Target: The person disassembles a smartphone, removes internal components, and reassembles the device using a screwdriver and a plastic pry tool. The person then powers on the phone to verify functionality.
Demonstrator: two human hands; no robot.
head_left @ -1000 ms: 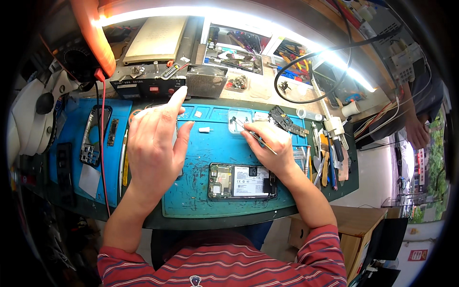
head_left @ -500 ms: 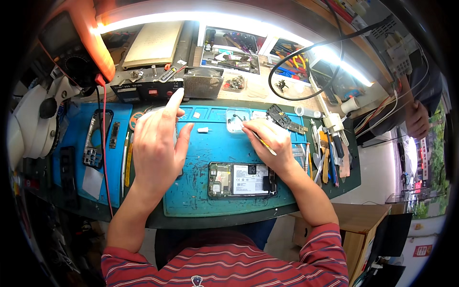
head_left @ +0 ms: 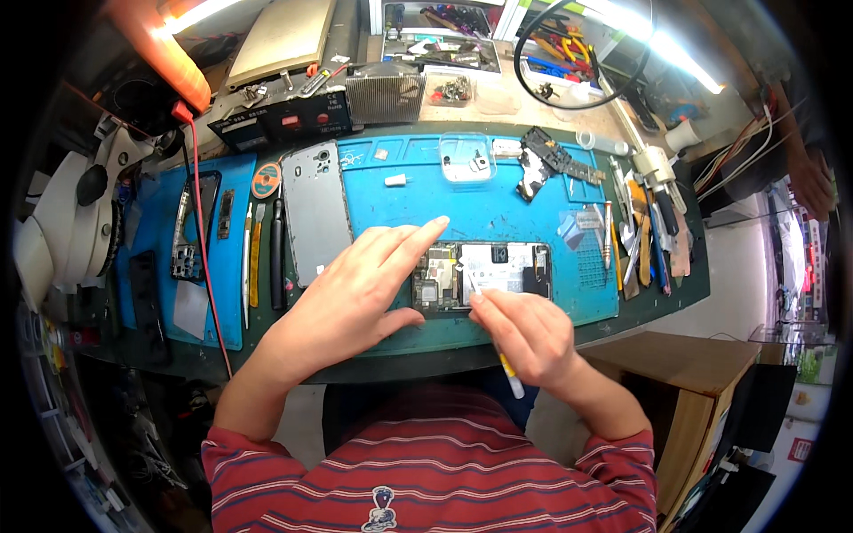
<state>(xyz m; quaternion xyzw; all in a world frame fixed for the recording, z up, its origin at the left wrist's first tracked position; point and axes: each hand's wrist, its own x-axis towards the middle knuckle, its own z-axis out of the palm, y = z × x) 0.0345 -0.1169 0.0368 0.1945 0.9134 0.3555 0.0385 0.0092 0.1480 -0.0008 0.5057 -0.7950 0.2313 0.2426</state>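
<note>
An opened phone [head_left: 430, 298] lies on the blue mat [head_left: 373, 213], its circuit board and white-labelled battery [head_left: 498, 277] exposed. My right hand [head_left: 526, 336] grips a slim pen-like tool [head_left: 508, 369] with a yellow and white end, its kind unclear. The tool's thin tip is over the battery's left part, beside a small white bit; contact cannot be told. At the phone's left end, my left hand [head_left: 355, 282] hovers with fingers stretched and thumb apart, holding nothing. A grey phone back cover [head_left: 317, 200] lies just beyond it.
A clear plastic box [head_left: 466, 160] with small dark parts sits at the mat's back, beside loose dark phone parts [head_left: 555, 158]. Hand tools [head_left: 635, 235] line the right edge. On the left are a phone frame [head_left: 191, 226] and red cable [head_left: 202, 249]. Another person's hand [head_left: 810, 186] shows far right.
My right hand has come from the clear box down to the phone with the slim tool. My left hand has moved right and nearer, uncovering the grey cover. The view has shifted.
</note>
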